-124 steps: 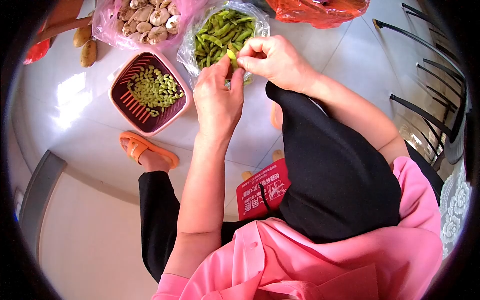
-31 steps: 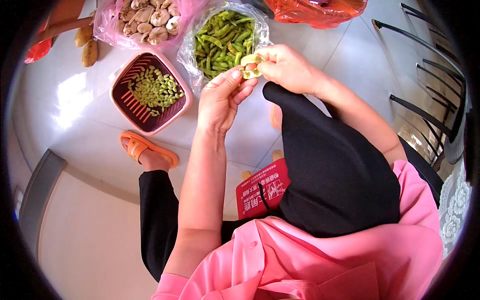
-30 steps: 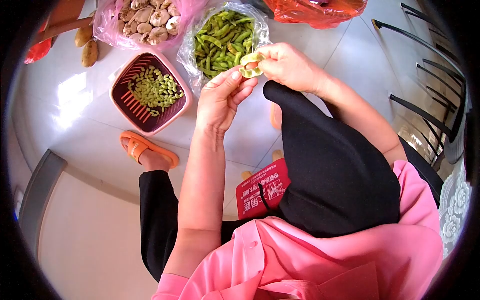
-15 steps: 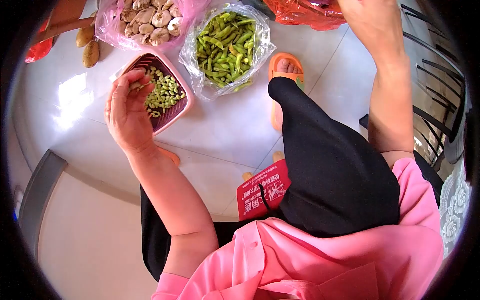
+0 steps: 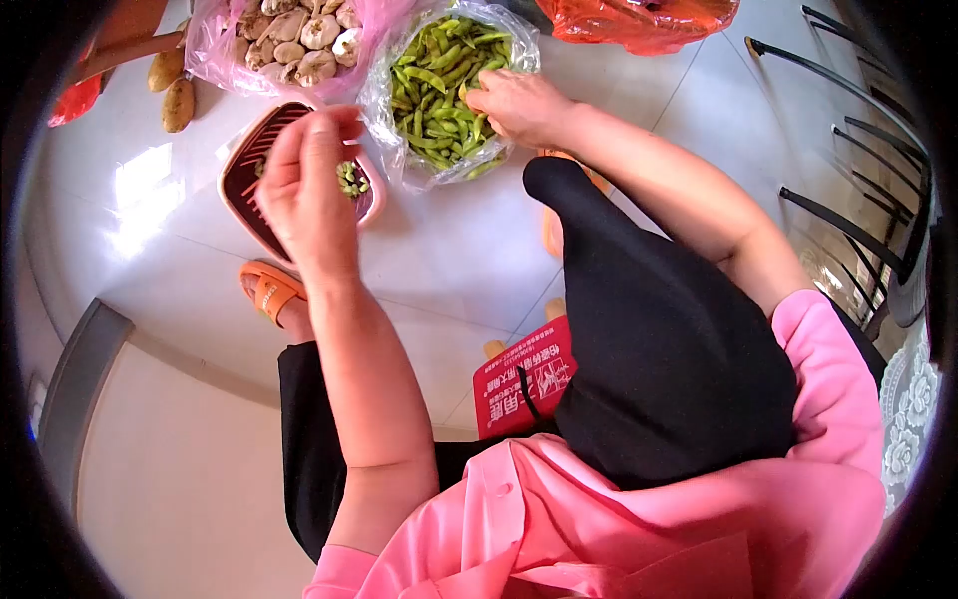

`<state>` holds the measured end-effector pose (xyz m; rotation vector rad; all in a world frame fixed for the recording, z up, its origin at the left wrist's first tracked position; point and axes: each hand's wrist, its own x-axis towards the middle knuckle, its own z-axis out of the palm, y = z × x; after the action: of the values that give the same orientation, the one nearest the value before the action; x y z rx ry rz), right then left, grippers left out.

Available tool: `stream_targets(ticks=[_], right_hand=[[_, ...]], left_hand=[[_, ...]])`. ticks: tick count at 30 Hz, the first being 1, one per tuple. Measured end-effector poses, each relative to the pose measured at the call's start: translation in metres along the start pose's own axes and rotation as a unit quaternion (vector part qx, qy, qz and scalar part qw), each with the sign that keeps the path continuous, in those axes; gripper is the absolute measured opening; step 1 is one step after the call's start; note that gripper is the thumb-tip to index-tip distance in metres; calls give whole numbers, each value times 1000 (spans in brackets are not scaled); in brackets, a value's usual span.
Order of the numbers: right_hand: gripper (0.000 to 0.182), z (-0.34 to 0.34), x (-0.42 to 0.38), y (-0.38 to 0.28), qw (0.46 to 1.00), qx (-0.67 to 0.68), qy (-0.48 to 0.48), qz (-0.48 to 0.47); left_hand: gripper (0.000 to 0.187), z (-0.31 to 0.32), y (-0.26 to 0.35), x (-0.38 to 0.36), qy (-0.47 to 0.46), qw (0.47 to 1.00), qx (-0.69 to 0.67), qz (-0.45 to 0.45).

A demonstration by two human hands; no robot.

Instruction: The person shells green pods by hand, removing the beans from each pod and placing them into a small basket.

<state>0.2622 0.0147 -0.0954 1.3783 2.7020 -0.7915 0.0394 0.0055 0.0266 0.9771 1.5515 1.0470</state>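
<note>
My left hand (image 5: 314, 190) hovers above a pink-rimmed square basket (image 5: 237, 200) and hides part of it. Its fingers are loosely bent and apart, with nothing visible in them. Pale green shelled beans (image 5: 351, 180) lie in the basket, to the right of that hand. At the right side of a clear plastic bag (image 5: 376, 105), my right hand (image 5: 519, 108) reaches in among green soybean pods (image 5: 439, 65). Its fingertips are closed together on a pod at the top of the pile.
A pink bag (image 5: 210, 50) of garlic bulbs (image 5: 317, 65) stands behind the basket, with potatoes (image 5: 178, 105) to its left. A red bag (image 5: 639, 25) lies at the far right. Black metal rods (image 5: 848, 60) stick out at the right. Orange sandals (image 5: 271, 290) are on the tiled floor.
My right hand has come down from the upper right to the pods. My left hand has shifted right across the basket, covering more of the beans. An orange sandal on the left now shows.
</note>
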Motion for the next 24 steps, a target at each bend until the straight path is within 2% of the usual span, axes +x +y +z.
stream_targets(ticks=[1, 2, 3, 5, 6, 7, 9, 11, 13, 14, 15, 16, 18, 20, 21, 23, 24], right_hand=[[12, 0, 1, 1, 1000, 17, 7, 7], [7, -1, -1, 1, 997, 46, 59, 13], [7, -5, -2, -1, 997, 47, 57, 12], [11, -22, -4, -5, 983, 164, 22, 80], [12, -29, -6, -6, 972, 218, 29, 82], [12, -40, -7, -14, 972, 218, 29, 82], [8, -58, -12, -28, 915, 386, 34, 110], [12, -64, -12, -35, 914, 387, 33, 117], [18, -75, -10, -40, 826, 537, 7, 173], [30, -82, -11, -39, 772, 604, -18, 199], [31, -80, -10, -38, 697, 677, -8, 234], [28, -80, -11, -37, 698, 672, -6, 246], [25, -81, -14, -36, 700, 666, -5, 258], [23, -81, -18, -38, 765, 608, -16, 212], [23, -77, -18, -38, 764, 608, -17, 214], [20, -70, -16, -35, 816, 551, 20, 174], [20, -71, -16, -36, 816, 551, 20, 173]], left_hand=[[20, 11, -2, -5, -23, 998, -47, -15], [18, 23, -2, -9, -48, 999, -19, -7], [17, 33, -4, -14, -72, 997, 9, 0], [18, 46, -13, -21, -112, 977, 174, 55], [24, 51, -22, -23, -106, 940, 281, 161], [28, 55, -22, -27, -95, 898, 370, 217], [28, 57, -27, -33, -91, 887, 389, 231], [24, 58, -28, -36, -96, 903, 367, 201], [21, 60, -28, -38, -103, 917, 346, 170], [18, 62, -28, -38, -69, 944, 294, 132], [16, 63, -28, -37, -33, 966, 241, 92], [21, 61, -29, -35, -50, 974, 216, 53], [22, 63, -26, -34, -46, 978, 200, 40], [23, 64, -27, -35, -43, 982, 185, 24], [25, 65, -28, -36, -50, 981, 187, 26], [26, 67, -25, -38, -58, 980, 189, 31], [26, 68, -20, -39, -59, 981, 183, -4]])
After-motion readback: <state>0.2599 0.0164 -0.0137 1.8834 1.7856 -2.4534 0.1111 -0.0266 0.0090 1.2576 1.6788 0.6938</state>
